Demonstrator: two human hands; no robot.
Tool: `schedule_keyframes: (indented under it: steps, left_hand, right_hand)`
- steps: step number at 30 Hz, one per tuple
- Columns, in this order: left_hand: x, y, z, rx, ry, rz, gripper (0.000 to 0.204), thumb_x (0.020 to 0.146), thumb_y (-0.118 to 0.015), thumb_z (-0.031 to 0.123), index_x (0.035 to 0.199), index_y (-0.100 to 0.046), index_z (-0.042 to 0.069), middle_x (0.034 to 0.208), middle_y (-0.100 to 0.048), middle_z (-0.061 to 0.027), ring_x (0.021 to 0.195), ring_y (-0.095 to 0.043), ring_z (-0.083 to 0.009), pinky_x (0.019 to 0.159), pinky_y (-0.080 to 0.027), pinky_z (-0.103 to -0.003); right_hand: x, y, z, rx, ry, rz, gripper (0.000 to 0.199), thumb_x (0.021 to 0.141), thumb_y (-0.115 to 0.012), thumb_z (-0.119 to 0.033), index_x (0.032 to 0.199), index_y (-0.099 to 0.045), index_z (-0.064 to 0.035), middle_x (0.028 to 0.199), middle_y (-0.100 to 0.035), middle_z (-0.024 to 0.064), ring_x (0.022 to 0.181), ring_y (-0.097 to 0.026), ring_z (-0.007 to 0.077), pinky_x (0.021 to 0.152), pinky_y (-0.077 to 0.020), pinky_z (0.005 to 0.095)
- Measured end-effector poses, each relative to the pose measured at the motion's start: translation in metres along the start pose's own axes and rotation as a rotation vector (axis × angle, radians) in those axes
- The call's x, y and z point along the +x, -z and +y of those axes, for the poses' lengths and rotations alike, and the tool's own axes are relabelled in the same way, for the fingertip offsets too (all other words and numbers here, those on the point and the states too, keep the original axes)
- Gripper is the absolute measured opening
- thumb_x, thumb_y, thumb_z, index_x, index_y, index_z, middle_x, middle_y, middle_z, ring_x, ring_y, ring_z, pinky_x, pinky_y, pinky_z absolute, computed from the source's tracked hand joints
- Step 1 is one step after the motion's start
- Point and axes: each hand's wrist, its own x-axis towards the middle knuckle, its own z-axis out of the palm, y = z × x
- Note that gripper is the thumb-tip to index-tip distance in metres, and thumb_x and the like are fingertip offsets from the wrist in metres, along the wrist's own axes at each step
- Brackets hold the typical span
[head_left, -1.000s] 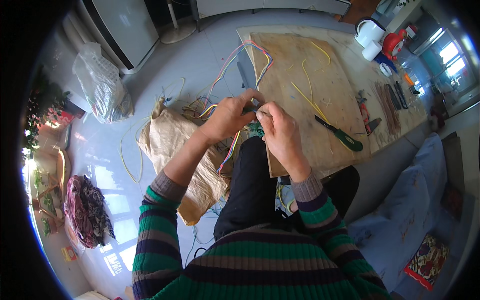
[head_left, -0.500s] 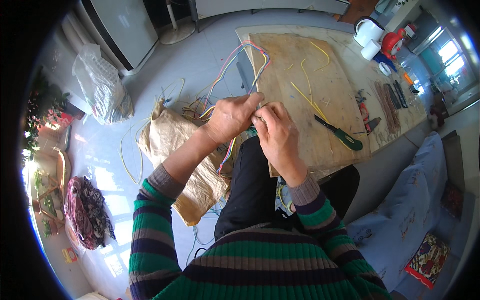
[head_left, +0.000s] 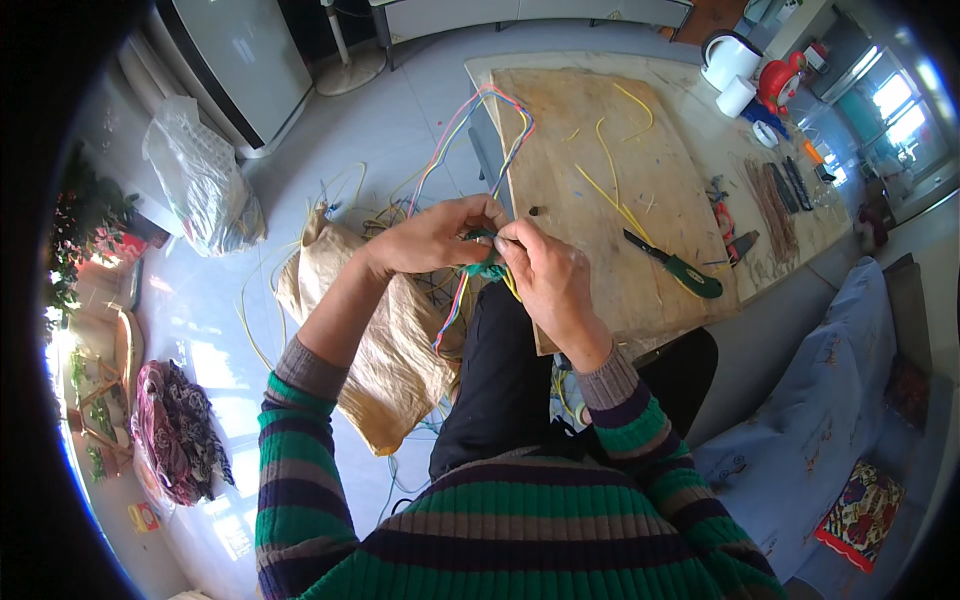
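So that the coloured wires are apparently kept steady, they are gripped by the left hand above the knee; beside a green scrap, the right hand's fingertips are pressed together, anything pinched being hidden.

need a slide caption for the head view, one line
Left hand and right hand meet at a small green bundle among coloured wires, beside a wooden board with a green-handled knife.
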Motion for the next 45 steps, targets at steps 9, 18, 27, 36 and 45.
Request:
schedule_keyframes:
  steps: [9, 18, 27, 36, 45]
  left_hand:
    - [0.004, 0.015, 0.002, -0.138, 0.106, 0.038, 0.019, 0.085, -0.063, 0.001, 0.101, -0.055, 0.000, 0.104, -0.059, -0.0052, 0.096, -0.056, -0.0118, 0.087, -0.045, -0.027]
    - [-0.034, -0.046, 0.034, 0.875, -0.334, 0.299, 0.037, 0.070, -0.070, -0.006, 0.103, -0.060, 0.007, 0.125, -0.052, -0.0162, 0.116, -0.053, -0.0324, 0.094, -0.045, -0.040]
    - [0.006, 0.027, 0.006, 0.594, 0.091, 0.059, 0.029, 0.095, -0.052, 0.027, 0.099, -0.067, 0.002, 0.086, -0.066, -0.0052, 0.079, -0.059, -0.0133, 0.069, -0.047, -0.026]
    - [0.035, 0.042, 0.016, 0.012, 0.517, -0.242, 0.035, 0.092, -0.059, 0.030, 0.087, -0.068, -0.003, 0.077, -0.064, -0.0021, 0.073, -0.055, -0.0054, 0.065, -0.044, -0.022]
    - [0.027, 0.028, -0.010, -0.219, 0.308, 0.165, 0.030, 0.092, -0.060, 0.024, 0.105, -0.065, -0.003, 0.092, -0.063, -0.0035, 0.081, -0.055, -0.0084, 0.074, -0.042, -0.023]
  right_hand:
    - [0.000, 0.001, 0.000, -0.062, 0.057, 0.047, 0.006, 0.088, -0.058, -0.013, 0.093, -0.055, -0.0104, 0.070, -0.062, 0.0102, 0.068, -0.063, 0.0300, 0.057, -0.0472, 0.0409]
    - [0.008, 0.007, 0.007, -0.018, -0.068, 0.051, 0.009, 0.088, -0.061, -0.020, 0.087, -0.059, -0.0113, 0.074, -0.064, 0.0115, 0.068, -0.063, 0.0317, 0.056, -0.0466, 0.0419]
    - [0.009, 0.001, 0.000, -0.050, 0.085, 0.083, 0.005, 0.087, -0.061, -0.017, 0.086, -0.060, -0.0118, 0.075, -0.063, 0.0058, 0.070, -0.063, 0.0263, 0.058, -0.0479, 0.0371]
    - [0.007, 0.005, 0.000, -0.139, 0.246, 0.164, 0.006, 0.082, -0.066, -0.015, 0.086, -0.061, -0.0136, 0.079, -0.060, 0.0007, 0.074, -0.062, 0.0220, 0.059, -0.0487, 0.0344]
    - [0.008, 0.008, 0.005, -0.175, 0.215, 0.176, 0.007, 0.085, -0.062, -0.015, 0.085, -0.057, -0.0113, 0.076, -0.059, 0.0035, 0.071, -0.061, 0.0251, 0.059, -0.0475, 0.0365]
